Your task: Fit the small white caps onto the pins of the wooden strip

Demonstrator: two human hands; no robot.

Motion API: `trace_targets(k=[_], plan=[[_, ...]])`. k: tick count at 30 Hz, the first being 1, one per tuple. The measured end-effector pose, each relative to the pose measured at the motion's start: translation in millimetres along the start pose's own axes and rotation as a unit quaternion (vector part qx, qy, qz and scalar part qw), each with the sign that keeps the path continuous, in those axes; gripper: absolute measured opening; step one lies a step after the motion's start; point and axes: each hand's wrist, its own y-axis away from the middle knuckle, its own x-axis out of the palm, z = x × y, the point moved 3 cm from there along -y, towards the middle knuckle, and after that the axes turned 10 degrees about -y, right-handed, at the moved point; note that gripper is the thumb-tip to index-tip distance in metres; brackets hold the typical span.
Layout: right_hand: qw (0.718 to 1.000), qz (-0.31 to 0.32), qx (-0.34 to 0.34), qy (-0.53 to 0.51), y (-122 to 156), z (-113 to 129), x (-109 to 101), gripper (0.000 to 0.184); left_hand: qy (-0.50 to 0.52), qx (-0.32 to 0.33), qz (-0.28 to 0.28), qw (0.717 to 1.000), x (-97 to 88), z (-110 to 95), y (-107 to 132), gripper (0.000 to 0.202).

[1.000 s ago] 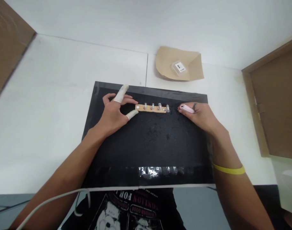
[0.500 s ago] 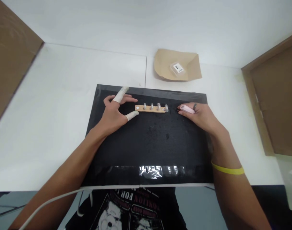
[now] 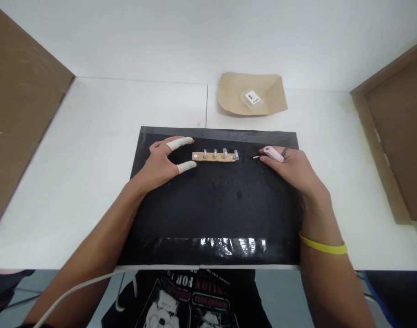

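Note:
A thin light-wood strip (image 3: 210, 156) lies crosswise on the black mat (image 3: 208, 205), with several small clear pieces standing up along it and a white dot at its left end. My left hand (image 3: 162, 160) is open at that end, thumb and index finger apart on either side of it. White finger covers sit on both digits. To the right of the strip, my right hand (image 3: 292, 166) is closed around a small pale-pink handheld tool (image 3: 274, 154) of a kind I cannot make out. A thin light tip shows just left of these fingers.
Behind the mat sits a brown paper tray (image 3: 276, 93) holding a small clear box with a white label (image 3: 253, 97). Brown panels border the white table (image 3: 99, 136) on the left and right. A white cable (image 3: 81, 286) crosses over my left forearm.
My left index finger has lowered toward the strip. The pink tool has shifted slightly right and turned in my right hand, and its light tip now shows. The view has shifted a little.

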Motion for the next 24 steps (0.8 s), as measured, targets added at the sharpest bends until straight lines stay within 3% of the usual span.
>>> trace_targets(k=[7,11,18,24], plan=[[0.999,0.001,-0.002,0.044,-3.3,-7.9,2.8,0.039,-0.024,-0.027,0.003,0.999,-1.3,-9.9,-3.3,0.058],[0.998,-0.011,-0.003,0.061,-3.7,-8.8,2.9,0.043,-0.055,-0.006,0.016,0.998,0.5,-15.5,-6.7,0.050],[0.998,-0.030,0.001,0.063,-2.8,-4.7,3.6,0.043,-0.046,0.005,0.019,0.999,2.0,-18.5,-7.0,0.056],[0.996,-0.065,-0.029,-0.049,5.0,-4.1,-0.8,0.047,-0.077,0.013,0.030,0.997,6.9,-32.0,-11.5,0.053]])
